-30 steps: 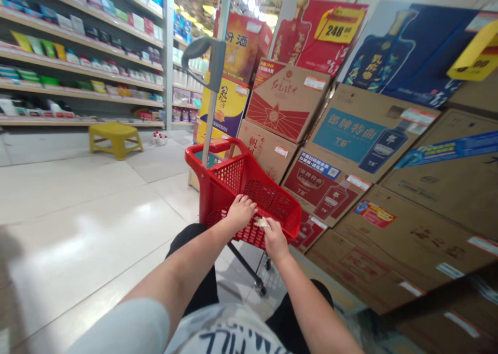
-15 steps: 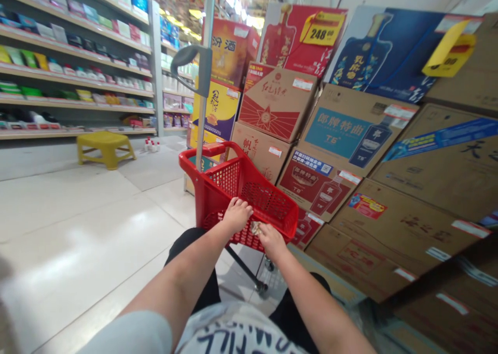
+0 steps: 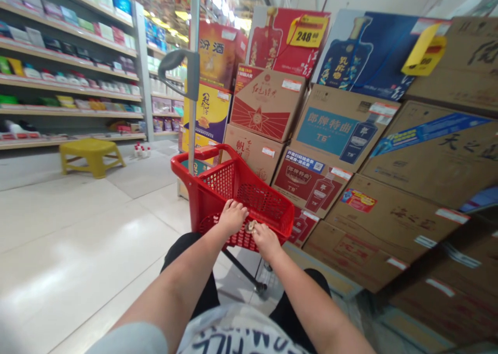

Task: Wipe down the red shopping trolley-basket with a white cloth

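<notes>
L hand (image 3: pixel 232 217) on red basket (image 3: pixel 206 201), R fingers (image 3: pixel 261 231) curled on small item (image 3: pixel 251 226)

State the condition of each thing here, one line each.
Left hand: open, on the basket's wall
Right hand: curled beside the small item
Small tan item: between the hands
Red basket: on its wheels
Yellow stool: upright on the floor
Cardboard cartons: stacked, closed

Pale item (image 3: pixel 251 226) beside right hand (image 3: pixel 266 241), too small to identify.
</notes>
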`<state>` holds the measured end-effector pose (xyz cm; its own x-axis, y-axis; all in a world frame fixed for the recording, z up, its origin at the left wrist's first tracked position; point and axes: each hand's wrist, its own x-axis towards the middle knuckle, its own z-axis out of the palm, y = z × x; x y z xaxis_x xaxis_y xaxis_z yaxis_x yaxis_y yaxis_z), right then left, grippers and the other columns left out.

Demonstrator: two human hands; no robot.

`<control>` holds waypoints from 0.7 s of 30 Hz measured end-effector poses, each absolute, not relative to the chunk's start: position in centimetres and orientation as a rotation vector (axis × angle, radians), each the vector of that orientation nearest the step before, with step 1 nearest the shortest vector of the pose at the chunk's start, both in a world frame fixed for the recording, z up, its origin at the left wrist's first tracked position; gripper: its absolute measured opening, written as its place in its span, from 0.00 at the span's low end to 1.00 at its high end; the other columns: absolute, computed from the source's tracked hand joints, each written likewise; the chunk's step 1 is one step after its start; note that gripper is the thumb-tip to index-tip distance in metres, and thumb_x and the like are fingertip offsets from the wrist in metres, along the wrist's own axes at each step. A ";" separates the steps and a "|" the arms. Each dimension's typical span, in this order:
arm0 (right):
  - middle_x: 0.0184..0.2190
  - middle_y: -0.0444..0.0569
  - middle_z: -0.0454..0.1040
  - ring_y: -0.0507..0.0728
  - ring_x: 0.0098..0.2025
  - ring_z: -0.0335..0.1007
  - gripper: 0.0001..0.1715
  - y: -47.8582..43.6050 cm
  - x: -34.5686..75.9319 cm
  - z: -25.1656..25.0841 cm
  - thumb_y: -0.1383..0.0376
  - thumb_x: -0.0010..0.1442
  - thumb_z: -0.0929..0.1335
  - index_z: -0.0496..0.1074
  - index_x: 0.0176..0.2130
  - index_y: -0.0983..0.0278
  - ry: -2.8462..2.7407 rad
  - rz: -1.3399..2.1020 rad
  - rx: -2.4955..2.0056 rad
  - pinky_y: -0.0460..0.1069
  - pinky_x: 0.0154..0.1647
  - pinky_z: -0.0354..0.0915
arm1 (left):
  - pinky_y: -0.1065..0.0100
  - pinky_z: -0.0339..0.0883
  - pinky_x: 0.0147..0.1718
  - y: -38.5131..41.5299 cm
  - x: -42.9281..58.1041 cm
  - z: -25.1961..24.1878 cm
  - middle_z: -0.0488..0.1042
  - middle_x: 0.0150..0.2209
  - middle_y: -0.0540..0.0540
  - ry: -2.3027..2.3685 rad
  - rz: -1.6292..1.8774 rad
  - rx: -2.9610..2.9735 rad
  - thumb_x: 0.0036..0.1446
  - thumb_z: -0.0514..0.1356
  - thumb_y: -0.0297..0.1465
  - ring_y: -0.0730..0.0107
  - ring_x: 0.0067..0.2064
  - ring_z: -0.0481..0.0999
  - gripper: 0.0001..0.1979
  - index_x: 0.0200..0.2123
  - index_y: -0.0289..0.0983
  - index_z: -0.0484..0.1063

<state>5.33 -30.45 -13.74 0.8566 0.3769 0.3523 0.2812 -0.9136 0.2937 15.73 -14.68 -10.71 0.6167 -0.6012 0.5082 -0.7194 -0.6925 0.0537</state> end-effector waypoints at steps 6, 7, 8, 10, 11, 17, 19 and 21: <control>0.48 0.54 0.70 0.58 0.43 0.61 0.12 -30.2 5.5 -13.8 0.70 0.63 0.63 0.72 0.44 0.64 0.503 0.588 2.783 0.48 0.37 0.65 | 0.56 0.46 0.56 -14.7 15.5 -10.5 0.71 0.35 0.46 -1.048 0.689 2.590 0.64 0.45 0.33 0.63 0.43 0.66 0.16 0.32 0.39 0.71; 0.46 0.53 0.70 0.57 0.42 0.61 0.11 -30.2 5.5 -13.9 0.70 0.62 0.63 0.73 0.43 0.64 0.510 0.582 2.783 0.48 0.36 0.65 | 0.56 0.47 0.56 -14.7 15.4 -10.4 0.71 0.35 0.46 -1.043 0.690 2.590 0.64 0.45 0.34 0.63 0.43 0.66 0.16 0.32 0.39 0.71; 0.45 0.52 0.70 0.57 0.41 0.62 0.10 -30.1 5.4 -13.9 0.70 0.62 0.64 0.73 0.43 0.63 0.513 0.583 2.785 0.48 0.37 0.65 | 0.56 0.47 0.56 -14.6 15.3 -10.3 0.71 0.35 0.46 -1.043 0.688 2.589 0.64 0.45 0.34 0.64 0.43 0.66 0.16 0.32 0.39 0.71; 0.49 0.53 0.69 0.57 0.43 0.61 0.12 -30.1 5.4 -13.9 0.70 0.63 0.63 0.71 0.46 0.63 0.490 0.606 2.791 0.49 0.39 0.64 | 0.57 0.47 0.56 -14.5 15.2 -10.2 0.71 0.35 0.46 -1.053 0.682 2.587 0.63 0.46 0.33 0.64 0.43 0.66 0.15 0.31 0.39 0.70; 0.51 0.54 0.67 0.57 0.44 0.61 0.13 -30.1 5.4 -13.9 0.69 0.64 0.62 0.70 0.47 0.62 0.467 0.623 2.795 0.50 0.41 0.64 | 0.57 0.47 0.56 -14.5 15.1 -10.2 0.71 0.35 0.46 -1.057 0.679 2.586 0.63 0.46 0.33 0.64 0.43 0.66 0.15 0.31 0.39 0.70; 0.54 0.53 0.64 0.58 0.44 0.60 0.10 -30.3 5.1 -14.2 0.67 0.64 0.63 0.73 0.42 0.62 0.453 0.603 2.786 0.52 0.39 0.62 | 0.56 0.46 0.57 -14.6 15.2 -10.3 0.71 0.35 0.45 -1.040 0.690 2.583 0.64 0.45 0.34 0.64 0.44 0.66 0.16 0.32 0.39 0.70; 0.51 0.53 0.67 0.57 0.42 0.61 0.09 -30.2 5.0 -14.1 0.67 0.64 0.63 0.73 0.40 0.62 0.482 0.578 2.778 0.51 0.39 0.62 | 0.56 0.47 0.56 -14.6 15.2 -10.3 0.71 0.35 0.45 -1.047 0.695 2.579 0.64 0.44 0.34 0.63 0.43 0.66 0.17 0.32 0.39 0.71; 0.47 0.53 0.68 0.57 0.41 0.61 0.09 -30.1 5.0 -13.8 0.67 0.64 0.63 0.73 0.40 0.62 0.477 0.573 2.775 0.51 0.40 0.62 | 0.56 0.47 0.56 -14.5 15.2 -10.4 0.71 0.34 0.45 -1.062 0.699 2.575 0.64 0.45 0.33 0.63 0.43 0.66 0.16 0.32 0.39 0.71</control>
